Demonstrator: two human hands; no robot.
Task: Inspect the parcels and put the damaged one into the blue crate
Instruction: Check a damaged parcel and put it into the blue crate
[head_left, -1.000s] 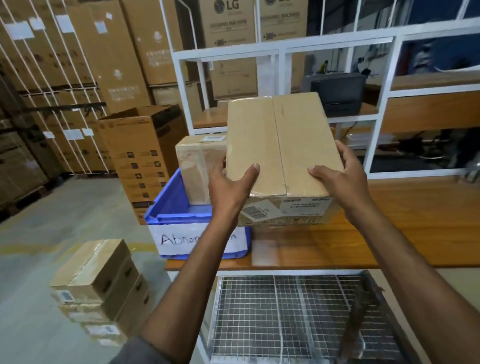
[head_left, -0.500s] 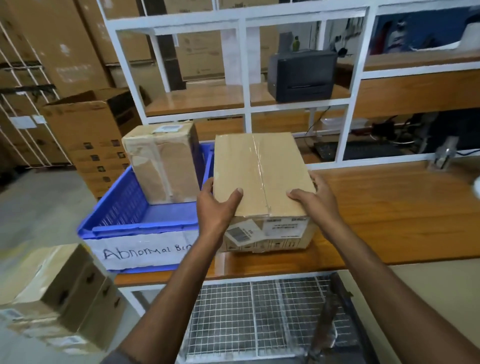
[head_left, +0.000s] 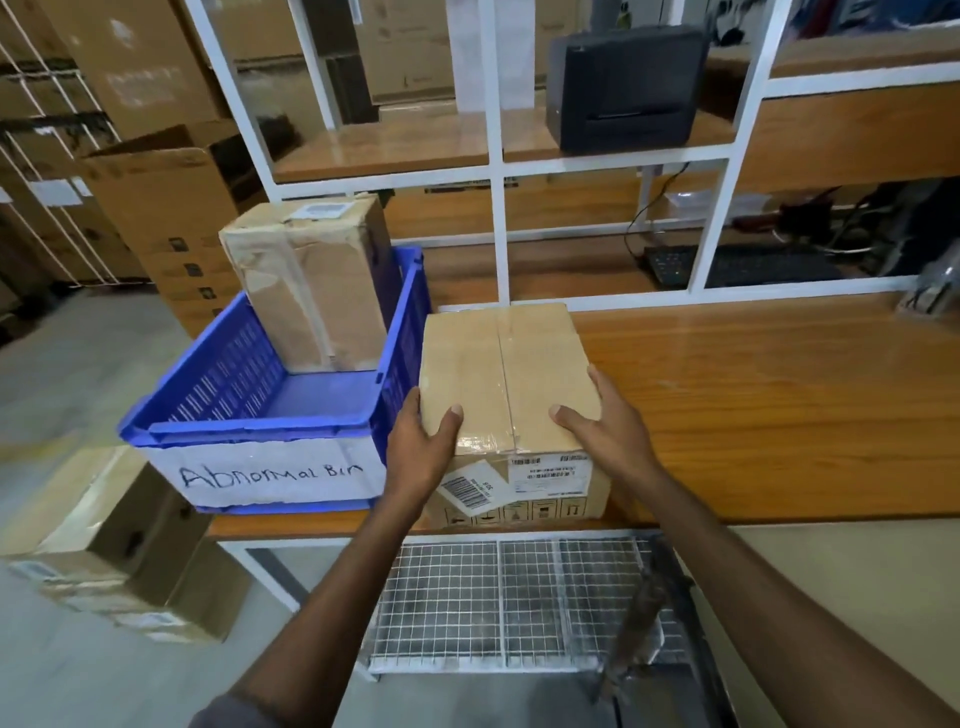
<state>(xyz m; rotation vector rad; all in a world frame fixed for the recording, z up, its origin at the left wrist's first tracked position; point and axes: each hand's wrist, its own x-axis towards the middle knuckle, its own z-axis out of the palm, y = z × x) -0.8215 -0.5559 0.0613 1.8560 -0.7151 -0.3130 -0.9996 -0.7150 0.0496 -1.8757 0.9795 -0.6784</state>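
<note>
Left hand (head_left: 420, 453), right hand (head_left: 609, 441) gripping barcoded parcel (head_left: 503, 371), crate (head_left: 228, 371) labelled "Abnormal Bin"

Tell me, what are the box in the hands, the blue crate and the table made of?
The box looks like plain brown cardboard, dull, with shiny clear tape along its top seam. The crate seems to be blue plastic: it has a smooth moulded rim and slotted walls. The table looks like wood, or maybe a wood-look top, with grain lines and a slight gloss.
</note>
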